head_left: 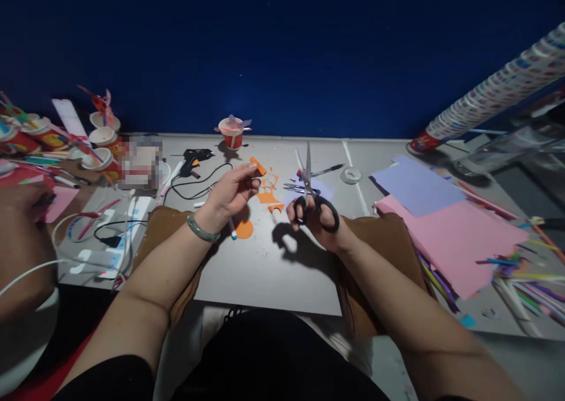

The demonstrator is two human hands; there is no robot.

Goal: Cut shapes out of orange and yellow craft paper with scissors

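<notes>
My right hand (pixel 321 223) has its fingers in the black handles of a pair of scissors (pixel 308 174). The blades point up and away from me, nearly closed. My left hand (pixel 233 194), a green bangle (pixel 202 229) on its wrist, hovers over the table with fingers loosely bent and apart. An orange paper strip (pixel 259 166) shows just beyond its fingertips; I cannot tell whether they touch. Between my hands lie orange paper scraps (pixel 267 194). An orange paper disc (pixel 244 229) lies below my left hand, beside a white marker (pixel 233 230). Another pair of scissors (pixel 295 189) lies behind.
A glue gun (pixel 194 161) with a black cord and a red paper cup (pixel 232 135) stand behind. Purple paper (pixel 417 183) and pink paper (pixel 459 242) lie right, near a leaning stack of cups (pixel 489 95). At left are a co-worker's arm (pixel 24 242), cables and a power strip (pixel 132 230).
</notes>
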